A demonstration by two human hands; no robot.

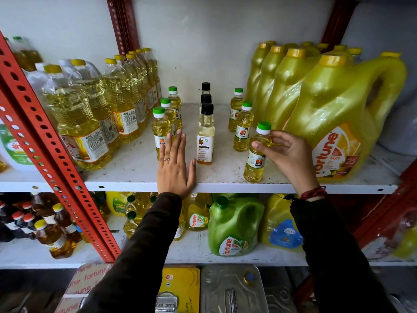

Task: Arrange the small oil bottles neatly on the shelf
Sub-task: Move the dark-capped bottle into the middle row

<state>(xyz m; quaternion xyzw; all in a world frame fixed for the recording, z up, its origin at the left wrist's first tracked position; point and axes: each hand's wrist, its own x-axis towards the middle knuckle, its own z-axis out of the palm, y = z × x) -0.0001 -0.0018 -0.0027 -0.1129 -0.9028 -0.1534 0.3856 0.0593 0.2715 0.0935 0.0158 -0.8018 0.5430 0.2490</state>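
Right now my right hand (285, 152) has its grip clamped on the shoulder of a small green-capped oil bottle (257, 152), which stands upright near the front edge of the white shelf (225, 177), just left of the big yellow Fortune jug (345, 123). Behind it, two more green-capped bottles (242, 127) run in a line toward the back wall. In the middle I see three black-capped bottles (205, 132) in a file, the nearest with a white and orange label. On the left, another three green-capped bottles (161, 129) form a matching row. My left hand (174, 168) lies flat on the shelf, fingers spread open and holding nothing, its fingertips touching the nearest bottle of that left row. Farther left stand larger clear oil bottles with yellow caps (90, 123), beside the red perforated upright (45, 136).
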